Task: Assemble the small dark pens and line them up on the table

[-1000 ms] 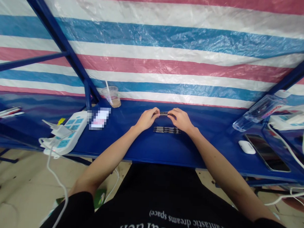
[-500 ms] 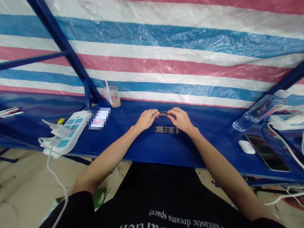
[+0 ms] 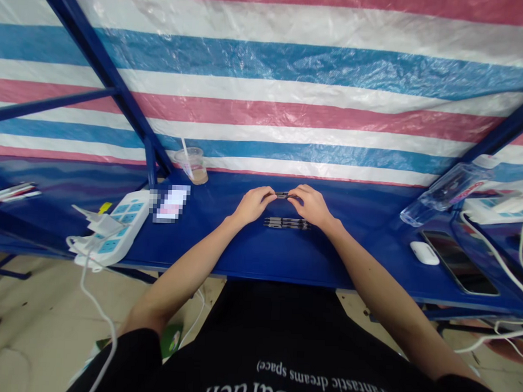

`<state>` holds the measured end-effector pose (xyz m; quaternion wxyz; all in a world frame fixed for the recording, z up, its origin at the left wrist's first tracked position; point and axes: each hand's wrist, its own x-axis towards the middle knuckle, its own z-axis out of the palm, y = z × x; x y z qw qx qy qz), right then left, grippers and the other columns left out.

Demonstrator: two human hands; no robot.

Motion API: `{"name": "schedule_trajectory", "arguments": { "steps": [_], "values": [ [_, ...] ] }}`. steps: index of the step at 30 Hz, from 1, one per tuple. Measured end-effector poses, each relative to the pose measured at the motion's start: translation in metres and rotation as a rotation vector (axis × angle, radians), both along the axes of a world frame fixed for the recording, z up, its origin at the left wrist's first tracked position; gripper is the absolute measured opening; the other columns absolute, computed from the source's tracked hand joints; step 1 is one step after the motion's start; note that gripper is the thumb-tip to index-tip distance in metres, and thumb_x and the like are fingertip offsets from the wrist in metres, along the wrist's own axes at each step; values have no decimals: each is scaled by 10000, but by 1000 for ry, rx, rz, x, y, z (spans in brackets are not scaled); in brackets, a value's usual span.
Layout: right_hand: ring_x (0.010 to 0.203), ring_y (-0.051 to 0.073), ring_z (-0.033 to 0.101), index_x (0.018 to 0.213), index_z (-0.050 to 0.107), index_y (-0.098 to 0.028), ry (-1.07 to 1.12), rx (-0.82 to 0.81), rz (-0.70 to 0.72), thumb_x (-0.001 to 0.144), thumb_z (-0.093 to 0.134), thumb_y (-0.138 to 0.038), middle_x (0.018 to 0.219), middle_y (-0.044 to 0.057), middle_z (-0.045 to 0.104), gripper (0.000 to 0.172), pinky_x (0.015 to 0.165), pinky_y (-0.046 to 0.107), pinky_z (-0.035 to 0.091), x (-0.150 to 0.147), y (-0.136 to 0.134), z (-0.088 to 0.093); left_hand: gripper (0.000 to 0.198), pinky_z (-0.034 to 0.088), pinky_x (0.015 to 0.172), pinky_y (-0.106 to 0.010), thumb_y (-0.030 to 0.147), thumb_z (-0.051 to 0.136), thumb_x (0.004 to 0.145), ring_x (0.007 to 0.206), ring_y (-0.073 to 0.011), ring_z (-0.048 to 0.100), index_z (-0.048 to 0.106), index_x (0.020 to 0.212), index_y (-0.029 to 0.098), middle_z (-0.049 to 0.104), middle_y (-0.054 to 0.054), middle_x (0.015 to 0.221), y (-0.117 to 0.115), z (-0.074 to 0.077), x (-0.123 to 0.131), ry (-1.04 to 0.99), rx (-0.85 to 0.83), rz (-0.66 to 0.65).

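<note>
My left hand [image 3: 253, 204] is closed, its thumb and fingers pinching the left end of some black pens [image 3: 282, 195]. Opposite it, my right hand [image 3: 309, 204] grips their right end. The pens lie crosswise between the two hands, low over the blue table, and their ends are hidden by my fingers; how many there are I cannot tell. Just nearer to me, several black pens [image 3: 287, 223] rest side by side on the table, parallel to its front edge.
On the left are a power strip [image 3: 127, 220] with plugs, a blurred-out item [image 3: 171, 204] and a plastic cup [image 3: 193, 165] with a straw. A bottle [image 3: 446, 191], a white earbud case [image 3: 425, 253] and a phone [image 3: 460, 263] lie right. Striped sheeting [image 3: 290, 111] hangs behind.
My left fingers have shifted slightly to the right along the held pens. My right hand and the pens on the table look the same.
</note>
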<state>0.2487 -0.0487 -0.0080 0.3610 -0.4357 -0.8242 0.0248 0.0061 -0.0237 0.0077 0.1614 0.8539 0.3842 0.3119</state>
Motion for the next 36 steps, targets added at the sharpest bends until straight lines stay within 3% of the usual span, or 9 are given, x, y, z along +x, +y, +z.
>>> {"name": "schedule_trajectory", "arguments": {
  "steps": [3,8,12,20,26,36],
  "values": [
    [1017,253,647,1082,734,-231,9,7,10,1027,588,-252,1064,83,734,157,913,383,506,-1,0,0,367,505,897,-344,433,461,1082,913,-214,684,707,934,206,739,-48,953,1,-1,-1,3,4,6],
    [997,253,650,1052,730,-232,30,42,36,1016,605,-231,1025,75,732,130,884,380,509,-2,0,-1,275,532,877,-325,436,672,984,911,-201,696,661,1165,228,744,-31,1027,3,-5,0,-87,-7,-53],
    [993,255,657,1041,728,-233,28,51,44,1014,615,-227,1021,74,733,116,875,378,511,-2,0,0,198,527,877,-327,398,604,1028,935,-210,695,687,1063,222,747,-43,1026,3,-5,0,-50,25,-56],
    [996,263,664,1055,734,-230,33,69,39,1014,607,-234,1031,76,742,133,881,397,527,-3,-1,1,418,482,849,-326,408,434,1101,862,-208,667,682,836,201,724,-36,870,1,0,0,1,46,36],
    [1034,269,674,1123,734,-238,80,90,4,1027,522,-192,1094,82,754,237,920,417,530,1,1,2,265,473,804,-291,332,497,1077,844,-188,669,687,938,211,740,-19,906,-3,5,1,-89,52,119],
    [951,267,675,1045,704,-231,142,106,-87,995,532,-190,1009,81,736,184,878,408,525,10,6,5,127,516,827,-307,233,570,1038,879,-193,691,688,1003,202,750,-44,945,5,2,-2,-234,115,227]
  ]
}}
